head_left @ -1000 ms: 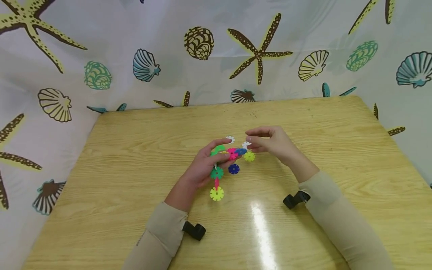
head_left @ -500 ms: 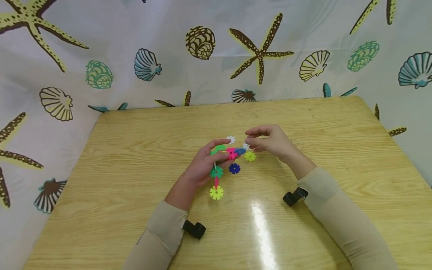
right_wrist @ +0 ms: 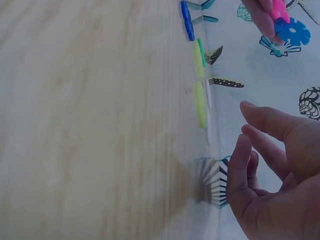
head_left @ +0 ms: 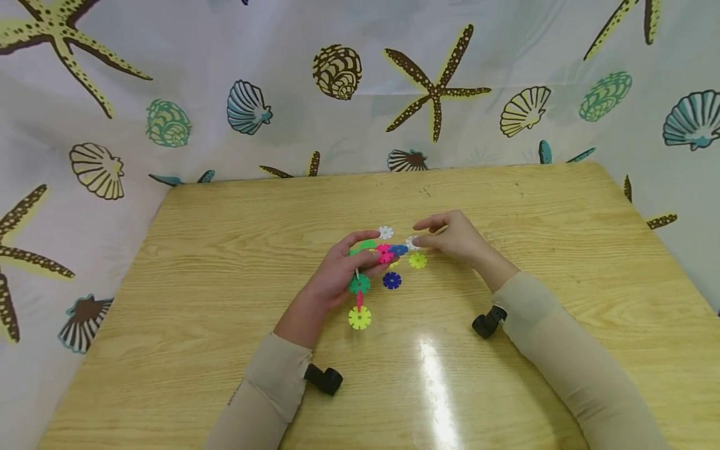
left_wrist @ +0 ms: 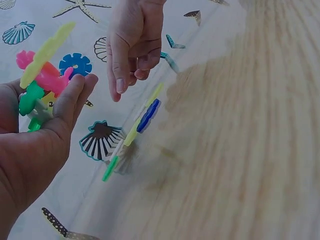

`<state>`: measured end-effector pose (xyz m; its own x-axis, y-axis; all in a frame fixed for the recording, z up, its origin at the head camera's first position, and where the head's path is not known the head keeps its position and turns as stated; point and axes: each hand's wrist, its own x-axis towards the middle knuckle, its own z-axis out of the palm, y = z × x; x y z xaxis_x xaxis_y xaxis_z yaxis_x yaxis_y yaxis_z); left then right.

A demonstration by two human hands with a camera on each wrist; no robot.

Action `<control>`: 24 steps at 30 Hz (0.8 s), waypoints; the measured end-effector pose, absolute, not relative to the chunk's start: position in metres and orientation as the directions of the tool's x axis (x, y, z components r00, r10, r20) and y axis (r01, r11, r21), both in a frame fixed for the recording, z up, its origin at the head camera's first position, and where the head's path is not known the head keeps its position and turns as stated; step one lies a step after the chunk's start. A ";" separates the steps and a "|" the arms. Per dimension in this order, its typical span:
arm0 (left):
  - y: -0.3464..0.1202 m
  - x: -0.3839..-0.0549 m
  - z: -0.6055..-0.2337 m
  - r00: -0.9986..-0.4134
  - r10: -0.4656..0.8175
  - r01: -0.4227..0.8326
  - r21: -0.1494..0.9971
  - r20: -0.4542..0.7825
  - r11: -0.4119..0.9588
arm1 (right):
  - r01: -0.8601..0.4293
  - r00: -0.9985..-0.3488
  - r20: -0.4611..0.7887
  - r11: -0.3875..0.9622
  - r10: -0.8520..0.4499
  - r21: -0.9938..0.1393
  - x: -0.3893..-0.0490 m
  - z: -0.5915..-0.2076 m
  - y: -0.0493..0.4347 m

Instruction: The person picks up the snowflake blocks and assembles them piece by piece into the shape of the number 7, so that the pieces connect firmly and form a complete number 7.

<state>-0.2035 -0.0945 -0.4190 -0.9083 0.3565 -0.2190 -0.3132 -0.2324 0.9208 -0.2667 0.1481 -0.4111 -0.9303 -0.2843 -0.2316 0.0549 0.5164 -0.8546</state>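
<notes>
My left hand (head_left: 333, 273) grips a joined chain of notched plastic discs. Its pink disc (head_left: 384, 254) and blue disc (head_left: 399, 250) stick out past the fingertips. Below the hand hang a teal disc (head_left: 360, 284), a pink one seen edge-on and a yellow disc (head_left: 359, 317). Part of the chain is hidden by the fingers. My right hand (head_left: 458, 240) hovers over the table with thumb and forefinger apart; the right wrist view shows nothing between them. In the head view its thumb overlaps a loose white disc (head_left: 410, 242).
Flat on the wooden table (head_left: 236, 262) lie another white disc (head_left: 385, 232), a loose yellow disc (head_left: 418, 260) and a dark blue disc (head_left: 392, 280). A green disc (left_wrist: 110, 169) also shows edge-on in the left wrist view. Shell-patterned cloth (head_left: 292, 125) rises behind the table.
The right thumb and forefinger have spread wider, and the thumb has lowered slightly. My left hand, still gripping the disc chain, has drifted a little up and left.
</notes>
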 end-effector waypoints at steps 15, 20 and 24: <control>-0.094 -0.203 -0.420 -0.909 0.349 -0.323 0.913 -0.227 -0.250 | 0.015 -0.917 -0.265 0.638 -0.298 -0.770 -0.284 -0.426 0.146; -0.094 -0.203 -0.419 -0.909 0.350 -0.320 0.916 -0.225 -0.243 | -0.019 -0.912 -0.268 0.685 -0.309 -0.728 -0.284 -0.425 0.143; -0.094 -0.204 -0.419 -0.909 0.356 -0.312 0.919 -0.216 -0.241 | -0.023 -0.915 -0.269 0.703 -0.301 -0.711 -0.283 -0.421 0.141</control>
<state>-0.2039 -0.0943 -0.4189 -0.9091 0.3563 -0.2157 -0.3124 -0.2407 0.9189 -0.2828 0.1406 -0.4211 -0.9150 -0.3010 -0.2686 -0.0228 0.7033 -0.7106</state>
